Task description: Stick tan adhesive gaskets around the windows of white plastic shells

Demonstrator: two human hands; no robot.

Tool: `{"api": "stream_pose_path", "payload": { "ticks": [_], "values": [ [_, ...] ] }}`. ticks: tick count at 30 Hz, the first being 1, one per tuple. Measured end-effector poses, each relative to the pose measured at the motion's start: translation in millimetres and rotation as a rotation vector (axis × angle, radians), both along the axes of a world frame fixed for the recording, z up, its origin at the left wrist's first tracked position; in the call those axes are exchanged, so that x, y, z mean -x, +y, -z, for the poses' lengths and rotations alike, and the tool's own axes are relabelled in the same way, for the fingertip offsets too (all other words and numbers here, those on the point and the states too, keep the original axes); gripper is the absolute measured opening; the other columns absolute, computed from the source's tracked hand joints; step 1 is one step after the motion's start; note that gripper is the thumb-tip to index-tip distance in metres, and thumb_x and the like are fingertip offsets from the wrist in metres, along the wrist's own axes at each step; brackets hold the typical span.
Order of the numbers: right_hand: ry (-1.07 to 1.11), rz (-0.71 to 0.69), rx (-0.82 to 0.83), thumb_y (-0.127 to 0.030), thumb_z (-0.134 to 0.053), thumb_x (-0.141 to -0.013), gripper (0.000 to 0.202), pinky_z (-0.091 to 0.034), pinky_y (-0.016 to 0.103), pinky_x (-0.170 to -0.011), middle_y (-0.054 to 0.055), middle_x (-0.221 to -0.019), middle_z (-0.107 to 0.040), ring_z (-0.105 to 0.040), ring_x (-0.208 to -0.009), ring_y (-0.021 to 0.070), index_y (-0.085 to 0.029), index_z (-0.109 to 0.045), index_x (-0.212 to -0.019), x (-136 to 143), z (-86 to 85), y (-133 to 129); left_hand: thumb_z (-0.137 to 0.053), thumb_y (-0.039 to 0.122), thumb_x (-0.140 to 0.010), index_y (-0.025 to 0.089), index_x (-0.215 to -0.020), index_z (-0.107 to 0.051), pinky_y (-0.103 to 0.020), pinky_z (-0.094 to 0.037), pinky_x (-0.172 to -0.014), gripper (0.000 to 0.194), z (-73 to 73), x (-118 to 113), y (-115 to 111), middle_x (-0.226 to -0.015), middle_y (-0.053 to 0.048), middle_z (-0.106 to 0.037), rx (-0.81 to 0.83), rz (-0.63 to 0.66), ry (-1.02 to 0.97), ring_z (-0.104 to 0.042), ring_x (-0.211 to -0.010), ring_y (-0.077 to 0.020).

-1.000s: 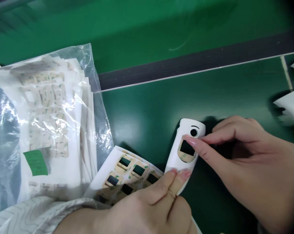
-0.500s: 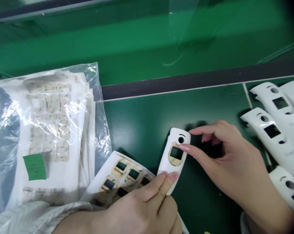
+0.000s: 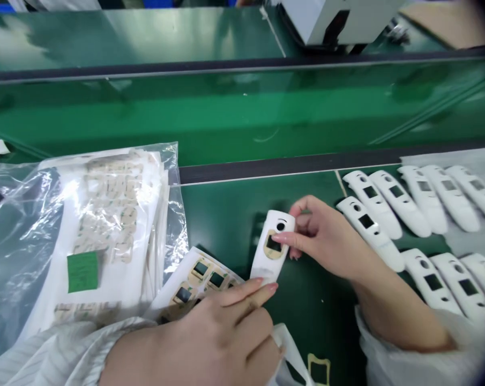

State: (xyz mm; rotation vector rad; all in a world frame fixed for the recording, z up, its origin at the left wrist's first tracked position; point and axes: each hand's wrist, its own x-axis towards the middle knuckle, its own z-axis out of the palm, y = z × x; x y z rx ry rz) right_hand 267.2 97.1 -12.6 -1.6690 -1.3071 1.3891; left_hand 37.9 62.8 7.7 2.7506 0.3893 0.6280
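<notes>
A white plastic shell (image 3: 261, 264) with a round hole and a square window lies tilted between my hands. Around its window is a tan adhesive piece (image 3: 270, 248). My right hand (image 3: 312, 233) grips the shell's upper right side, thumb on the adhesive by the window, fingers at the edge. The fingertips of my left hand (image 3: 230, 327) press on the shell's lower end; its other fingers are curled. Partly under my left hand is a sheet of tan adhesive pieces (image 3: 200, 268).
On the left, a clear plastic bag (image 3: 25, 236) holds stacked adhesive sheets (image 3: 117, 214) and a green label (image 3: 82, 272). Several white shells (image 3: 373, 236) lie in rows on the right. A tan frame (image 3: 319, 370) lies near the front edge. A grey machine (image 3: 326, 21) stands behind.
The view has shifted back, showing more shells and the far bench. My right fingers have closed in around the shell's edge. The left fingertips remain at its lower end.
</notes>
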Motion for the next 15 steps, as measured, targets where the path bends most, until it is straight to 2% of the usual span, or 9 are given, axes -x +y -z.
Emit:
{"api": "stream_pose_path", "payload": {
  "ticks": [3,5,7,9,11,12,14,15],
  "values": [
    [0.124,0.119,-0.091,-0.054,-0.079,-0.065,0.053,-0.046,0.027,-0.038,-0.007,-0.049,-0.060,-0.054,-0.036,0.0140,-0.025,-0.039,-0.083,-0.1,-3.1,28.3,-0.053,0.014,-0.094,0.015,-0.076,-0.060,-0.036,-0.042,-0.113,0.019,2.4,3.2,-3.2,-0.072,-0.002,-0.064,0.038,-0.005,-0.114,-0.065,-0.110,-0.0198],
    [0.088,0.204,-0.186,-0.058,-0.074,-0.067,0.052,-0.054,0.031,-0.046,-0.004,-0.059,-0.065,-0.061,-0.045,0.0154,-0.025,-0.040,-0.088,-1.0,-3.9,51.3,-0.053,0.012,-0.094,0.014,-0.073,-0.058,-0.036,-0.043,-0.113,0.021,6.5,3.8,-2.4,-0.071,-0.002,-0.063,0.082,-0.017,-0.181,-0.065,-0.110,-0.0189],
    [0.022,0.271,-0.267,-0.060,-0.066,-0.075,0.050,-0.060,0.035,-0.063,0.003,-0.086,-0.072,-0.070,-0.069,0.0179,-0.024,-0.044,-0.102,-5.0,-7.0,67.4,-0.053,0.013,-0.093,0.015,-0.072,-0.054,-0.036,-0.049,-0.106,0.021,11.4,3.8,2.2,-0.073,-0.002,-0.064,0.215,-0.068,-0.260,-0.067,-0.102,-0.0177],
    [-0.094,0.305,-0.320,-0.058,-0.063,-0.077,0.057,-0.060,0.037,-0.079,0.009,-0.115,-0.068,-0.070,-0.092,0.0195,-0.024,-0.044,-0.119,-13.7,-13.3,65.5,-0.053,0.014,-0.092,0.017,-0.068,-0.049,-0.030,-0.057,-0.083,0.024,15.1,3.9,10.2,-0.072,-0.001,-0.061,0.383,-0.168,-0.309,-0.067,-0.083,-0.0145],
    [-0.271,0.310,-0.337,-0.055,-0.068,-0.073,0.069,-0.057,0.041,-0.087,0.010,-0.129,-0.062,-0.067,-0.104,0.0226,-0.025,-0.043,-0.130,-27.0,-20.1,39.3,-0.054,0.017,-0.092,0.018,-0.064,-0.045,-0.023,-0.048,-0.055,0.029,16.3,4.7,19.2,-0.065,0.001,-0.053,0.496,-0.292,-0.330,-0.056,-0.061,-0.0105],
    [-0.379,0.304,-0.338,-0.053,-0.073,-0.069,0.073,-0.054,0.045,-0.091,0.010,-0.129,-0.061,-0.065,-0.106,0.0252,-0.026,-0.045,-0.131,-34.8,-22.3,17.8,-0.053,0.018,-0.092,0.018,-0.063,-0.044,-0.022,-0.041,-0.048,0.030,16.0,5.4,23.2,-0.063,0.002,-0.050,0.529,-0.348,-0.331,-0.049,-0.055,-0.0091],
    [-0.629,0.322,-0.302,-0.052,-0.076,-0.066,0.062,-0.046,0.059,-0.094,0.012,-0.112,-0.069,-0.064,-0.105,0.0344,-0.023,-0.060,-0.119,-50.8,-21.6,-35.8,-0.053,0.021,-0.093,0.018,-0.063,-0.047,-0.022,-0.033,-0.045,0.031,14.7,6.7,28.6,-0.062,0.003,-0.047,0.581,-0.420,-0.332,-0.042,-0.050,-0.0082],
    [-0.744,0.343,-0.277,-0.054,-0.074,-0.067,0.055,-0.045,0.065,-0.088,0.016,-0.104,-0.070,-0.064,-0.099,0.0394,-0.020,-0.065,-0.109,-58.0,-18.2,-64.1,-0.054,0.022,-0.094,0.018,-0.063,-0.049,-0.022,-0.033,-0.046,0.031,14.0,7.3,29.8,-0.061,0.003,-0.047,0.608,-0.442,-0.337,-0.041,-0.050,-0.0081]
  ]
}}
